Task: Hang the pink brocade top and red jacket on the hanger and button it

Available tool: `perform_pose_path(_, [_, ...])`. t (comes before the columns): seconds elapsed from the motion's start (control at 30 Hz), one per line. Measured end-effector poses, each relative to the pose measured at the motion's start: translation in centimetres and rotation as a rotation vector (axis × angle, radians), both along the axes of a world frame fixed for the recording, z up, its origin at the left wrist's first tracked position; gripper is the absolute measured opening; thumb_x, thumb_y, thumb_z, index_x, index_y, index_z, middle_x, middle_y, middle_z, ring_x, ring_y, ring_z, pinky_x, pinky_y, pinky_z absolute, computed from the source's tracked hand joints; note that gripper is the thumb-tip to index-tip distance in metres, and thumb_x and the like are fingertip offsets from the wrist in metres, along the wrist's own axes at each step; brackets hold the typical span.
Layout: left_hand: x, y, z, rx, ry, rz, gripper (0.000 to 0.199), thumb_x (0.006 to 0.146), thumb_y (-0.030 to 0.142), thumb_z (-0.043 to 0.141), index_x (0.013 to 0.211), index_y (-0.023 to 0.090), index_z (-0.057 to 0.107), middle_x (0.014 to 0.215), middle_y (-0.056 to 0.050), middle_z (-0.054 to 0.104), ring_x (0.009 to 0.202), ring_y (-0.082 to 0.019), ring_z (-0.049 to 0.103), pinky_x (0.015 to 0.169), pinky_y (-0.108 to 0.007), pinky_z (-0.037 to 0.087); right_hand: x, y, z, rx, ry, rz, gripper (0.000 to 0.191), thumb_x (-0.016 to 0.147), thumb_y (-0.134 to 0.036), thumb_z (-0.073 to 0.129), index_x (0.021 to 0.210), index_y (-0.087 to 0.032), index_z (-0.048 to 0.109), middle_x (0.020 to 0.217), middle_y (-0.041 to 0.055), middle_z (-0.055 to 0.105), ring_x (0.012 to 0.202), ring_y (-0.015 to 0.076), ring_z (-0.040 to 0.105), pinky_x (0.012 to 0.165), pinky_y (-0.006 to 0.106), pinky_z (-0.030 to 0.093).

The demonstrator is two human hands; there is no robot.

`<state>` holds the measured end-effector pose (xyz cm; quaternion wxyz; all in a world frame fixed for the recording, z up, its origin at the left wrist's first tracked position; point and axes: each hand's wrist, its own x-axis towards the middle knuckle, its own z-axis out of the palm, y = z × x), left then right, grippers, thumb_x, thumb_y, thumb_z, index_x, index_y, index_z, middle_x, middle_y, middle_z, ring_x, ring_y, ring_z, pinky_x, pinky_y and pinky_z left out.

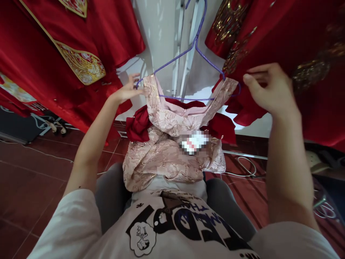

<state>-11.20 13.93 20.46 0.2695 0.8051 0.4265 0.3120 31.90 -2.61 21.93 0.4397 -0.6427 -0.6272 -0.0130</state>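
Observation:
A pale pink dress (172, 122) with a gold leaf pattern hangs by its two wide straps from a purple hanger (175, 57). Its lower part lies bunched over my lap. My left hand (129, 90) is at the left strap, fingers apart, with the thumb side touching or very near the fabric. My right hand (272, 86) is in the air to the right of the other strap, apart from it, thumb and fingers separated and nothing between them. A blurred white and pink tag (194, 142) rests on the dress front.
Red embroidered garments (107, 32) hang on the left, and more red garments (272, 46) with gold sequins on the right. Dark red cloth shows behind the dress. White cables (248, 165) and a pair of shoes (56, 126) are on the tiled floor (29, 180).

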Motion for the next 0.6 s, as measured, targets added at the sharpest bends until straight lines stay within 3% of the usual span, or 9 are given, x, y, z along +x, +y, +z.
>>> perform_pose_path(0.13, [5.0, -0.6, 1.3, 0.273, 0.087, 0.048, 0.056, 0.082, 0.050, 0.068, 0.128, 0.020, 0.056, 0.133, -0.014, 0.060, 0.137, -0.032, 0.046, 0.117, -0.043, 0.034, -3.0, 1.8, 0.0, -0.003, -0.080, 0.134, 0.042, 0.100, -0.029, 0.048, 0.139, -0.015, 0.046, 0.138, 0.0169, 0.061, 0.127, 0.0156, 0.059, 0.106, 0.030, 0.044])
perform_pose_path(0.27, [7.3, -1.3, 1.1, 0.374, 0.293, 0.179, 0.039, 0.096, 0.045, 0.045, 0.118, 0.016, 0.060, 0.118, -0.017, 0.066, 0.126, -0.035, 0.055, 0.110, -0.047, 0.038, -4.1, 4.0, -1.6, -0.075, -0.202, 0.010, 0.041, 0.097, -0.023, 0.041, 0.135, -0.011, 0.049, 0.135, 0.0173, 0.060, 0.125, 0.0261, 0.054, 0.108, 0.044, 0.039])
perform_pose_path(0.4, [5.6, -0.9, 0.6, 0.389, 0.365, 0.285, 0.038, 0.099, 0.043, 0.034, 0.109, 0.021, 0.062, 0.103, -0.014, 0.069, 0.112, -0.032, 0.061, 0.099, -0.044, 0.045, -3.1, 5.2, -2.9, -0.067, -0.284, -0.113, 0.029, 0.091, -0.013, 0.035, 0.106, -0.014, 0.061, 0.122, 0.0159, 0.064, 0.121, 0.0293, 0.053, 0.107, 0.051, 0.038])
perform_pose_path(0.6, [2.2, 0.6, -1.0, 0.306, 0.144, 0.331, 0.033, 0.095, 0.046, 0.039, 0.091, 0.027, 0.066, 0.075, -0.010, 0.068, 0.096, -0.031, 0.064, 0.087, -0.043, 0.049, -1.8, 5.1, -3.4, 0.020, -0.092, -0.097, 0.029, 0.086, -0.008, 0.030, 0.083, -0.019, 0.057, 0.106, 0.0117, 0.070, 0.108, 0.0241, 0.060, 0.107, 0.045, 0.040])
